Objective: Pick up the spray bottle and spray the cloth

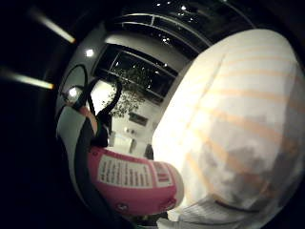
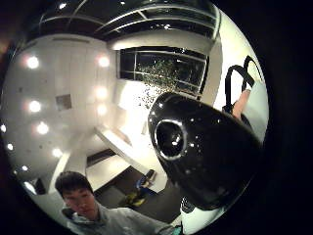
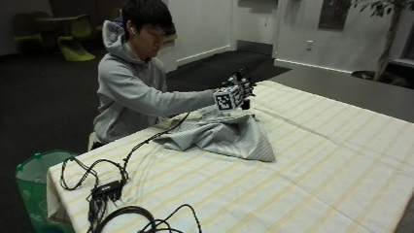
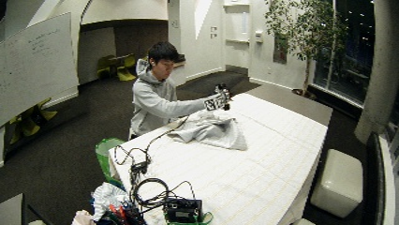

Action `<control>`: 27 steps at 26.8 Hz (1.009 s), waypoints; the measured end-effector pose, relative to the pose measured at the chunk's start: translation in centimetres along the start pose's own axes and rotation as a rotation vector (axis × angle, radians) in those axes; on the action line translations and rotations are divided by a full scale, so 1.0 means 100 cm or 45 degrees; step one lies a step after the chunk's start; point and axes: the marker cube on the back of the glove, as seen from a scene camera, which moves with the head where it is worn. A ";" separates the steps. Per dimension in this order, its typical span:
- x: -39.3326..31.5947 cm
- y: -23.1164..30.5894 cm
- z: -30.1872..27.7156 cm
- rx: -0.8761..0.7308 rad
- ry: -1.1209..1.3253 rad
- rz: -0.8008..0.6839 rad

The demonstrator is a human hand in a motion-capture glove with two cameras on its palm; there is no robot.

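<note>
Gloved right hand [image 3: 239,93] — fingers wrapped round spray bottle [image 1: 135,179] — above the crumpled cloth [image 3: 223,136].

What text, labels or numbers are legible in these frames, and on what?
No text can be read outright.
Spray bottle: a white label panel with lines of dark print on the pink body, too blurred to read.
Whiteboard on the wall: faint writing, too small to read.
Cloth and striped tablecloth: no print seen.
</note>
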 end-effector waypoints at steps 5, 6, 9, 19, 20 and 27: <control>0.037 0.020 0.042 -0.215 0.043 0.054; 0.042 0.026 0.047 -0.273 0.074 0.049; 0.057 0.046 0.050 -0.482 0.211 0.035; 0.048 0.052 0.029 -0.658 0.359 0.044; 0.045 0.055 0.022 -0.666 0.378 0.034; -0.010 0.081 -0.023 -0.718 0.199 0.023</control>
